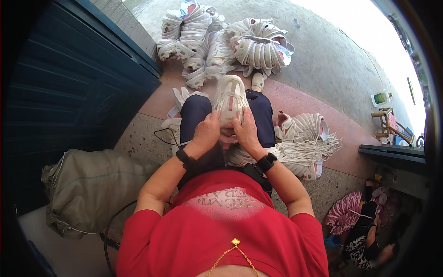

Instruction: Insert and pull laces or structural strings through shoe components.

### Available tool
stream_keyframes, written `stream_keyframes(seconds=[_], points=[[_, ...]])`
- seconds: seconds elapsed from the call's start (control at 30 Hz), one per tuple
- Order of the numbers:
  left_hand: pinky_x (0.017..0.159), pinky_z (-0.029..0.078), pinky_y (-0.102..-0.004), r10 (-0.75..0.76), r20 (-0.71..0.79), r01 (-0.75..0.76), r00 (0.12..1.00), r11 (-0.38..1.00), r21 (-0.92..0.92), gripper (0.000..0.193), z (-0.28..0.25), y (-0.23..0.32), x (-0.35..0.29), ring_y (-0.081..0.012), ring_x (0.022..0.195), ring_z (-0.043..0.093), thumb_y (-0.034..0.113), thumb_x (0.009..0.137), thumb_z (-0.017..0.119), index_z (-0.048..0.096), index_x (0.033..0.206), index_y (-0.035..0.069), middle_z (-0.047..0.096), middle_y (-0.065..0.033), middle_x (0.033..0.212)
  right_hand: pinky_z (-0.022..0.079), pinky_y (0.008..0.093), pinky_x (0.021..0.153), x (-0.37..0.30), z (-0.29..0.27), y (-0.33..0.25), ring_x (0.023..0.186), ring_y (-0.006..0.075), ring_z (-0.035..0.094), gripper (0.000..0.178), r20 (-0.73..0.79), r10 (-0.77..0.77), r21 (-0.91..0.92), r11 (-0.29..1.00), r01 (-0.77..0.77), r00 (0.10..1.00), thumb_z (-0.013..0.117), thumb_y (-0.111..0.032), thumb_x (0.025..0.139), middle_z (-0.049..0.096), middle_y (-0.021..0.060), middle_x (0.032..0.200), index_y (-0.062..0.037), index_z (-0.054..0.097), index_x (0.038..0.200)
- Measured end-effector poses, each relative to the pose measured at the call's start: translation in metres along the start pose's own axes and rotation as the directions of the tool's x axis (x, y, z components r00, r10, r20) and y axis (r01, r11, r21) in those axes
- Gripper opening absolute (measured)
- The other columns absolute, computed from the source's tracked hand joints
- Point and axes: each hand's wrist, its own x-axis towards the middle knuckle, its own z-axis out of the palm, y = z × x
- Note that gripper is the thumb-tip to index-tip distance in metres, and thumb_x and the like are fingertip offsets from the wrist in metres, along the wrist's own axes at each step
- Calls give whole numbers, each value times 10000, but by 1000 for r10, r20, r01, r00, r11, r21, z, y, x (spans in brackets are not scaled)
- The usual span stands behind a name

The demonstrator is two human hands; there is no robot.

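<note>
A white sneaker (229,98) with pinkish trim rests between my knees, its toe pointing away from me. My left hand (207,131) grips the left side of it near the ankle opening. On the opposite side, my right hand (247,130) holds the edge with thumb and fingers near the tongue. The fingertips of both hands are partly hidden against the shoe. By my right thigh lie nested white shoe uppers (302,127) and a spread of white laces (318,148).
Rows of nested white shoe uppers (194,39) lie beyond my feet. A stuffed grey-green sack (101,184) is at my left, below a dark blue door (78,69). At right are a small bamboo stool (384,121), a plastic bottle (381,98) and another person (369,231) beside pink striped pieces.
</note>
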Motion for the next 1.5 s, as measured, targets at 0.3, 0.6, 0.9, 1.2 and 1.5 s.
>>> stream_keyframes(seconds=[0.3,0.6,0.9,1.2,1.5], points=[[809,530,-516,107,110,-109,988,994,9,263,4,-19,-7,-457,978,632,140,952,579,534,1156,-20,646,-269,1066,291,495,1169,-22,40,26,1361,484,384,539,-133,-26,92,995,38,991,485,-192,986,407,334,1448,97,367,1425],[783,519,-485,138,328,-144,935,989,-6,170,-33,3,29,-420,920,650,134,934,593,645,1004,-12,668,-237,909,494,435,943,22,-37,22,1072,406,633,346,286,59,171,979,-112,956,559,-178,964,643,258,1172,48,606,1221],[794,541,-441,451,545,-402,706,890,-215,147,51,52,15,-357,872,680,92,907,581,704,955,26,679,-184,889,487,421,841,-19,-134,49,893,333,613,131,565,-117,-30,986,162,817,673,-134,809,664,139,862,-45,755,859],[768,553,-456,389,641,-491,662,871,-20,106,82,57,9,-378,854,687,67,862,558,651,862,16,669,-204,899,497,436,828,-48,-119,63,914,337,607,138,522,-148,-29,981,190,840,662,-156,828,662,131,883,-80,757,894],[748,537,-479,432,631,-487,645,868,-95,93,84,41,9,-396,833,682,85,902,567,581,949,6,681,-200,853,508,437,837,-42,-120,55,924,338,616,172,617,-180,-81,954,289,766,673,-142,817,682,130,902,-79,752,955]])
